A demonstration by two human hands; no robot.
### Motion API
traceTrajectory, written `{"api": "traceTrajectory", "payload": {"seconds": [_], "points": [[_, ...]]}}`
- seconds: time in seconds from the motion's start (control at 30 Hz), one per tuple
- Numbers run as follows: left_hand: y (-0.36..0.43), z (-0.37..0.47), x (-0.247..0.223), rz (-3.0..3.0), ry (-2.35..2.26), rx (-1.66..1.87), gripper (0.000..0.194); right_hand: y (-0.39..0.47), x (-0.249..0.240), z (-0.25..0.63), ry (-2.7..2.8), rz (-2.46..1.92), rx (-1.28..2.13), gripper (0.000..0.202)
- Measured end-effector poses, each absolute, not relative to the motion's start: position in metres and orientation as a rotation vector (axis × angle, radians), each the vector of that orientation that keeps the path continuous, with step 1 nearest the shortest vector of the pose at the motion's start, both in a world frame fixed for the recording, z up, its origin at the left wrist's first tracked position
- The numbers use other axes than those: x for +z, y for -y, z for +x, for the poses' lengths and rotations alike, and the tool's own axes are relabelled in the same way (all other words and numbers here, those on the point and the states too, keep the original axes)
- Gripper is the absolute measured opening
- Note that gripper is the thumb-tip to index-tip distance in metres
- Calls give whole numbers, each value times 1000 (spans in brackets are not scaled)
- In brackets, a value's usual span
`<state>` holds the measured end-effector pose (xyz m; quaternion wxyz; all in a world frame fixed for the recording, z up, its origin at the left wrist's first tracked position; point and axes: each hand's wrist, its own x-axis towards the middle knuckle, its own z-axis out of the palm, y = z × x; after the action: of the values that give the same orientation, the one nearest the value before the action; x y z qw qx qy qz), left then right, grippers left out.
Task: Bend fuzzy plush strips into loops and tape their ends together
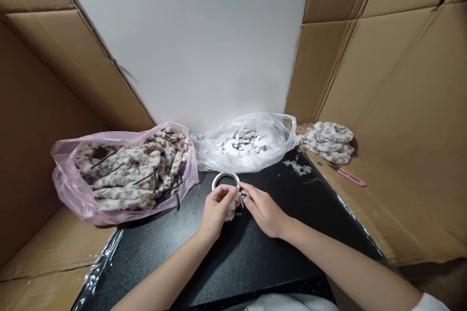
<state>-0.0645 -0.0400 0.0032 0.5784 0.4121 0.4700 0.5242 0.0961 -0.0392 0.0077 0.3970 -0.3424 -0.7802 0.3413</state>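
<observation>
My left hand point(218, 209) is closed, thumb and fingers pinched on a white ring-shaped band point(225, 175) just above the black table. A bit of pale, mottled fur point(230, 215) shows below those fingers. My right hand point(265, 210) meets the left from the right side. Its index fingertip lies by the ring's lower right edge, and the thumb is bent in close. Between the fingertips is a small greyish piece point(242, 196), too small to name. Where the ring, fur and piece join is hidden by the fingers.
A pink plastic bag point(69, 187) of furry strips with dark cords lies left. Behind my hands, a clear bag point(277, 131) holds white and brown scraps. Furry rings point(330, 141) are stacked at right, near a pink-handled cutter point(350, 176). Fluff point(299, 168) lies nearby; cardboard walls surround the table.
</observation>
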Motion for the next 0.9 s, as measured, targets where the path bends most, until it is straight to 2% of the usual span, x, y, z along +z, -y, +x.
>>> {"api": "traceTrajectory", "payload": {"seconds": [0.17,0.4,0.63,0.9], "points": [[41,-62,7,944,-1156,1231,28,40,6,95,1890,-895,763,39],[42,-60,11,988,-1163,1192,29,41,4,93,1713,-991,648,22],[41,-61,11,934,-1142,1215,26,44,11,100,1842,-859,784,45],[14,-103,45,420,-822,1560,10,0,30,142,951,-863,1087,33]]}}
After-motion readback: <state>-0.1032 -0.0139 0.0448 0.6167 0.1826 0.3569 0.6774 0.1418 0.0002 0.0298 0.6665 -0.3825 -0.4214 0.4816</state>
